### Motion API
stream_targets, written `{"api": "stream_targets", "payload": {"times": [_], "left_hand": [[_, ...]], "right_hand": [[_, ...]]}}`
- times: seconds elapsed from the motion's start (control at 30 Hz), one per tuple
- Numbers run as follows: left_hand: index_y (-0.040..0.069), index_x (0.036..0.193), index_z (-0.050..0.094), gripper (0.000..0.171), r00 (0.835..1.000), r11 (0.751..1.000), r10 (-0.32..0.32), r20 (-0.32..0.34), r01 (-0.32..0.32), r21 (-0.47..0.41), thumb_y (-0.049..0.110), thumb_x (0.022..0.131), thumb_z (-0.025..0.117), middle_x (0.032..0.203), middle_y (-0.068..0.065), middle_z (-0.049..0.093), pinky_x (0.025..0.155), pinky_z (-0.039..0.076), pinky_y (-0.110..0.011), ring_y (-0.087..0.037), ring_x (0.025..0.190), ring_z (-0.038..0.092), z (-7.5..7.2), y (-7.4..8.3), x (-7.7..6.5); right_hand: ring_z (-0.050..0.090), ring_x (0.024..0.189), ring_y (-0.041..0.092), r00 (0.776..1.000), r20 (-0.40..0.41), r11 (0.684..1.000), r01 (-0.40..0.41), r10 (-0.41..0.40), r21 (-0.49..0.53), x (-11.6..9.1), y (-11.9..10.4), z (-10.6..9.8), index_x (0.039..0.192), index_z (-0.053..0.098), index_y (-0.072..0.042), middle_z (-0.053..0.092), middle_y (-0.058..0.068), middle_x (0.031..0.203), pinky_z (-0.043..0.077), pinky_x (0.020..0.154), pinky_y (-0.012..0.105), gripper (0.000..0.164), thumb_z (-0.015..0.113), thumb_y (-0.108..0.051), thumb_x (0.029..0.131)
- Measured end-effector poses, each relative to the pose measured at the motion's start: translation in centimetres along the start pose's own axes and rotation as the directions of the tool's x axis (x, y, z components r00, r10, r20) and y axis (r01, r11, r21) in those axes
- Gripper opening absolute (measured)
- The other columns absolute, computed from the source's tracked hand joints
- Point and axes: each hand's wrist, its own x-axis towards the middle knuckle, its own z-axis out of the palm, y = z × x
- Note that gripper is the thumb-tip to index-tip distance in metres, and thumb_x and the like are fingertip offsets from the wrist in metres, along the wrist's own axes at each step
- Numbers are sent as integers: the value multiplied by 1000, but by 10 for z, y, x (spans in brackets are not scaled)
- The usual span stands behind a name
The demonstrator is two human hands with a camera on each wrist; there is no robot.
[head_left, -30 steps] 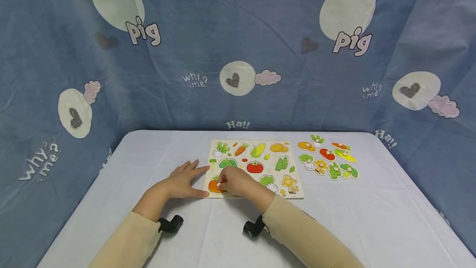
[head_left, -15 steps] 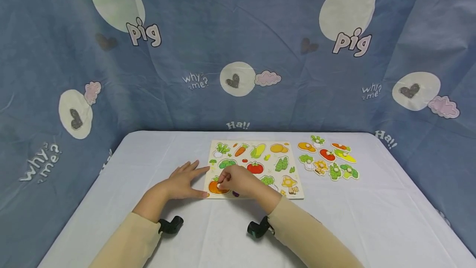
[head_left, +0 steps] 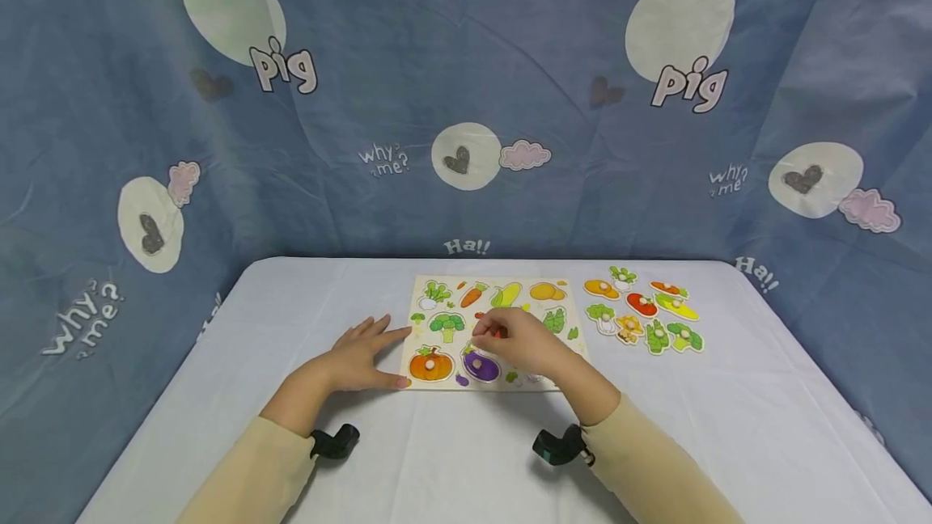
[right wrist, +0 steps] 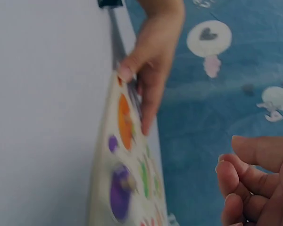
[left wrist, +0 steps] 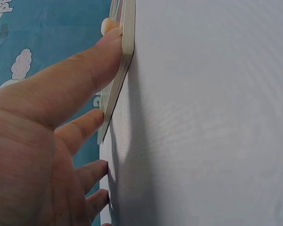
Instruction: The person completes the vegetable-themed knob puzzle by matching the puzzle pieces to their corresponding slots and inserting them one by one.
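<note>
My left hand (head_left: 357, 358) lies with fingers spread at the left edge of the wooden vegetable puzzle board (head_left: 415, 335). In the left wrist view its thumb (left wrist: 92, 66) rests on the board's edge. A pumpkin piece (head_left: 442, 366) with a pale knob sits in the board's near left corner. Beside it is a purple eggplant piece (head_left: 486, 370), also knobbed. My right hand (head_left: 527, 342) hovers over the middle of the board, covering much of the printed tomato. In the right wrist view this hand (right wrist: 264, 183) has loosely bent fingers, thumb and index apart, with nothing between them.
To the right of the board lie several loose knobbed pieces, among them a tomato (head_left: 639, 307), a corn (head_left: 680, 310), a broccoli (head_left: 692, 338) and a mushroom (head_left: 626, 335). A blue printed curtain (head_left: 349, 209) hangs behind the white table (head_left: 437, 459).
My right hand has let go of the pumpkin piece's knob and moved right and up across the board, uncovering the eggplant and broccoli. The left hand has stayed in place.
</note>
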Motion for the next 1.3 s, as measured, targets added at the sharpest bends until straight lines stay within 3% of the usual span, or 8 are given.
{"api": "stream_targets", "payload": {"times": [0.27, 0.5, 0.87, 1.3], "left_hand": [[18, 152, 45, 92, 1000, 1000, 5, -6, -5, 0, 59, 77, 77, 161, -24, 25, 118, 12, -65, -50, 148, 14, 0, -1, -2], [18, 153, 43, 93, 1000, 1000, 7, -1, -7, -17, 60, 78, 77, 162, -24, 23, 119, 11, -64, -49, 149, 12, -1, -3, 0], [18, 153, 43, 93, 1000, 999, 23, 4, -23, -26, 60, 78, 76, 162, -24, 22, 118, 10, -65, -50, 149, 12, -2, -5, -1], [18, 153, 43, 92, 1000, 1000, 14, 8, -14, -20, 58, 78, 77, 162, -24, 22, 119, 10, -64, -49, 149, 12, -1, -3, -2]], "right_hand": [[52, 80, 19, 997, -69, 999, -42, 42, 4, -21, 16, -37, 101, 72, -13, 63, -1, 88, 46, 66, 32, 11, 68, -23, 97], [52, 81, 22, 987, -154, 999, -47, 42, -26, -37, 47, -64, 105, 71, -8, 62, 1, 89, 46, 64, 32, 17, 68, -23, 97], [53, 82, 21, 945, -307, 990, -134, 113, -47, -44, 101, -84, 106, 68, -5, 63, 4, 91, 45, 65, 30, 17, 69, -18, 97], [49, 75, 20, 933, -327, 979, -187, 149, -86, -43, 144, -100, 107, 66, -2, 60, 6, 90, 43, 56, 28, 18, 70, -15, 94]]}}
